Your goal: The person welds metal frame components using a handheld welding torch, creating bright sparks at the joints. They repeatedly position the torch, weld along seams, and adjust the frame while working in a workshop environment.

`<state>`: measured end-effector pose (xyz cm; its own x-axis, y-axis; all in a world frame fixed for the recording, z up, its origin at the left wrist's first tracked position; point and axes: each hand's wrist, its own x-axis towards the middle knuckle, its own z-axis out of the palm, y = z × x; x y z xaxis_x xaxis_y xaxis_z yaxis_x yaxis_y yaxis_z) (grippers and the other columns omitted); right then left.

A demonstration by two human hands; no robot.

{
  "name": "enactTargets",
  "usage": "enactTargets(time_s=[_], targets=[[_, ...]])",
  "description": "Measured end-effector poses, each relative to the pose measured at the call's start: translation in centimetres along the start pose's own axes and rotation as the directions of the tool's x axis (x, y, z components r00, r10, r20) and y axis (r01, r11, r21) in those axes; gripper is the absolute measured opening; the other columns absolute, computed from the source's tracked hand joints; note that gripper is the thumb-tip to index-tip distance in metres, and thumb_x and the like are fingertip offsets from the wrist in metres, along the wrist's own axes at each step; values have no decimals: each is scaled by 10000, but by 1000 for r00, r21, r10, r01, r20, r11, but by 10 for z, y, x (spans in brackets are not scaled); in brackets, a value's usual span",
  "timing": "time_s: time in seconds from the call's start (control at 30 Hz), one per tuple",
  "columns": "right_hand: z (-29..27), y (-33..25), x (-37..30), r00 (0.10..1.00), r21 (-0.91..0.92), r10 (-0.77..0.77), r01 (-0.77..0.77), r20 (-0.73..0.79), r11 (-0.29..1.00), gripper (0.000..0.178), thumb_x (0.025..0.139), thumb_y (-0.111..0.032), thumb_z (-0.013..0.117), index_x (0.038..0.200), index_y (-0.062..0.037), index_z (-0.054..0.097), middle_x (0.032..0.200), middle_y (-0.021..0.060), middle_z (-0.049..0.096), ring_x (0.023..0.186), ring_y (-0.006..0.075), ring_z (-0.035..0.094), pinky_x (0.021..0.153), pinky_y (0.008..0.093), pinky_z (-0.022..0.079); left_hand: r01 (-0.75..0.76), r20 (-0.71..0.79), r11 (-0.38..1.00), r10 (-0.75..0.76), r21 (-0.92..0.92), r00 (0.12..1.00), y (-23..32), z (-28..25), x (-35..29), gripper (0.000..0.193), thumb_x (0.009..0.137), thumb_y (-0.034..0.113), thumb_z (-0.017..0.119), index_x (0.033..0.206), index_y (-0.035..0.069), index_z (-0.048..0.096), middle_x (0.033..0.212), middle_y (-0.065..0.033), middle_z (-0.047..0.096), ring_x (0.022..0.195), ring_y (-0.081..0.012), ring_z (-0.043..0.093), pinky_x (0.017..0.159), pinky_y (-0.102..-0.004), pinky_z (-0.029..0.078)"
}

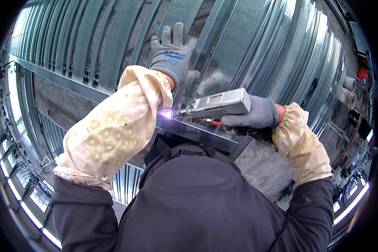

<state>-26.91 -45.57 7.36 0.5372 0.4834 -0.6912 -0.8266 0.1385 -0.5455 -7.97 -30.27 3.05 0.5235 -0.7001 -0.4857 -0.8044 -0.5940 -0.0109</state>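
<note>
My right hand (256,113), in a grey glove, is closed round a silver handheld welding gun (218,103). An orange-red piece and brass-coloured fittings show beneath the gun's body. From its tip, pointing left, a bright violet-white spark (168,114) glows at a metal frame rail (197,131) close to my body. My left hand (172,52), also gloved in grey, lies with fingers spread on the flat metal bars (178,19) beyond the spark. Pale patterned sleeve covers wrap both forearms. The exact spot under the glare cannot be made out.
Many long parallel galvanised metal bars (248,38) stretch away in front of me, with a crosswise rail (67,77) at the left. More slatted metal (128,182) shows below my left arm. A red object (362,75) and pipe-like pieces (347,96) stand at the far right.
</note>
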Motion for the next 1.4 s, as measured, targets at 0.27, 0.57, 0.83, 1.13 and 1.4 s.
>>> enactTargets(time_s=[0.27, 0.57, 0.83, 1.13, 1.4], targets=[[-2, -4, -4, 999, 14, 50, -50, 3, 999, 603, 946, -260, 720, 1457, -42, 487, 849, 36, 659, 675, 91, 598, 567, 264, 496, -6, 24, 1000, 6, 11, 1000, 0, -3, 1, 932, 702, 509, 848, 1485, 267, 404, 1616, -200, 171, 1505, -436, 157, 1168, -614, 236], [0, -8, -8, 999, 0, 44, -44, 6, 999, 591, 952, -250, 707, 1456, -37, 485, 843, 41, 663, 682, 103, 621, 581, 276, 523, -10, -17, 1000, 10, 6, 1000, -1, 1, 1, 923, 688, 511, 849, 1468, 265, 421, 1614, -204, 173, 1501, -444, 157, 1156, -626, 245], [2, -9, -13, 999, -18, 38, -38, -16, 999, 440, 943, -295, 719, 1289, -45, 613, 850, 12, 634, 618, 68, 569, 528, 239, 479, -13, 0, 1000, 13, 14, 1000, 0, -1, 1, 933, 679, 525, 845, 1468, 265, 420, 1614, -205, 181, 1501, -445, 158, 1155, -626, 246], [1, -3, -14, 999, -22, 41, -42, -24, 999, 569, 933, -287, 732, 1403, -38, 528, 868, 35, 667, 673, 93, 615, 571, 260, 516, -16, -1, 1000, 16, 19, 1000, 0, 0, 1, 931, 689, 521, 839, 1478, 262, 417, 1618, -217, 182, 1501, -455, 162, 1157, -627, 242], [2, 0, -17, 998, -31, 52, -53, -44, 998, 469, 930, -313, 734, 1297, -50, 606, 861, 11, 654, 637, 64, 589, 543, 227, 482, -12, 26, 1000, 11, 22, 1000, 1, -5, 1, 925, 699, 521, 834, 1482, 253, 421, 1625, -219, 173, 1505, -457, 154, 1165, -620, 231]])
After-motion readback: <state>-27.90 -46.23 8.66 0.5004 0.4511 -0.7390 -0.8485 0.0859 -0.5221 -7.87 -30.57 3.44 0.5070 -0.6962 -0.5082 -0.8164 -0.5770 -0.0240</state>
